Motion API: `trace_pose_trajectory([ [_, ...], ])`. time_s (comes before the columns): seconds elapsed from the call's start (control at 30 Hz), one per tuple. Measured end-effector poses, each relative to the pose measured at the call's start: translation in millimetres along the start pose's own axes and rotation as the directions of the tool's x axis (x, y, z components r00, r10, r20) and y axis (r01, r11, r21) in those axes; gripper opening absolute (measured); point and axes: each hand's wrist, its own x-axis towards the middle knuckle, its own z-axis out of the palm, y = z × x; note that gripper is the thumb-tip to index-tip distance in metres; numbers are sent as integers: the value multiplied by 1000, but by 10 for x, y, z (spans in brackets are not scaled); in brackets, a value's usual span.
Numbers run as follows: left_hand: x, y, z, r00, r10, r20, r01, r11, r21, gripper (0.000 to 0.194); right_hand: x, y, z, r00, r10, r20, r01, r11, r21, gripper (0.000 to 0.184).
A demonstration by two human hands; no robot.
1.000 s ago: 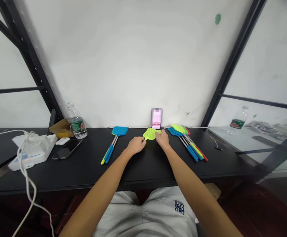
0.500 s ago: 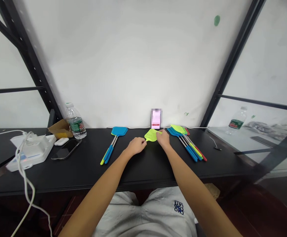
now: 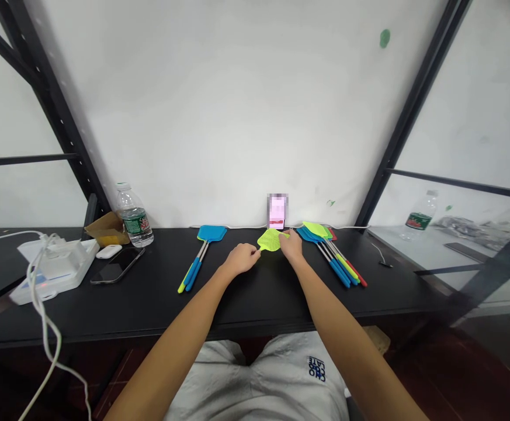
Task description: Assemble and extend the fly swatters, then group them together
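The left hand [image 3: 242,259] pinches the yellow-green swatter [image 3: 270,240] near its neck, the right hand [image 3: 290,245] its head's edge, above the black worktop [image 3: 255,298]. Blue-topped swatters [image 3: 211,233] lie left, a mixed-colour bunch [image 3: 318,231] right.

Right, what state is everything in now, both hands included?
Left grip: closed at the lime swatter's neck
Right grip: closed on its head's edge
Lime swatter: held by both
Left swatters: lying stacked
Right swatters: lying, fanned
Bottle: upright, capped
Dark phone: flat, screen dark
Lit phone: upright, screen on
White power strip: adapters plugged in
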Motion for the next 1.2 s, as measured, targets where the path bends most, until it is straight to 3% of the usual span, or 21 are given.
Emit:
trace_pose_trajectory([
  [0.37, -20, 21, -43, 998, -53, 13, 53, 998, 15, 50, 11, 15, 8, 999, -25, -29, 25, 1000, 1, 30],
  [0.57, -29, 36, 9, 1000, -15, -11, 15, 998, 68, 32, -15, 3, 47, 1000, -30, 4, 30, 998, -47, 28],
  [0.77, -45, 77, 49, 998, -51, -32, 55, 990, 133, 26, -51, -29, 58, 999, -40, 31, 42, 997, -58, 25],
  [1.2, -7, -3, 67, 998, 12, -59, -13, 1000, -17, 27, -1, 26, 69, 998, -51, 24, 52, 998, -38, 28],
])
